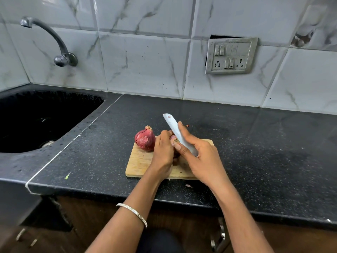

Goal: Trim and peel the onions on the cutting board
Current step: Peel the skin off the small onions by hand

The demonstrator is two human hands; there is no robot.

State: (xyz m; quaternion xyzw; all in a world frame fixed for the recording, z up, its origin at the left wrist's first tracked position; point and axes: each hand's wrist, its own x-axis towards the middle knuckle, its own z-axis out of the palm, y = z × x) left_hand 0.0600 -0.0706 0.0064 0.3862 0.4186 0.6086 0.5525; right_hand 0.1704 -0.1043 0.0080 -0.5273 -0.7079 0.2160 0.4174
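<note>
A wooden cutting board (139, 164) lies on the black counter. One whole red onion (145, 138) in its skin stands at the board's far left corner. My left hand (163, 152) grips a second onion (173, 138) above the board; only a small pinkish part of it shows between my hands. My right hand (200, 157) holds a knife (172, 125) with its pale blade pointing up and away. The right thumb presses against the hidden onion's end beside the blade.
A black sink (45, 115) is set into the counter at the left, with a metal tap (60, 50) on the tiled wall above it. A switch and socket plate (230, 55) hangs on the wall at right. Small peel scraps (188, 185) lie on the counter near the board.
</note>
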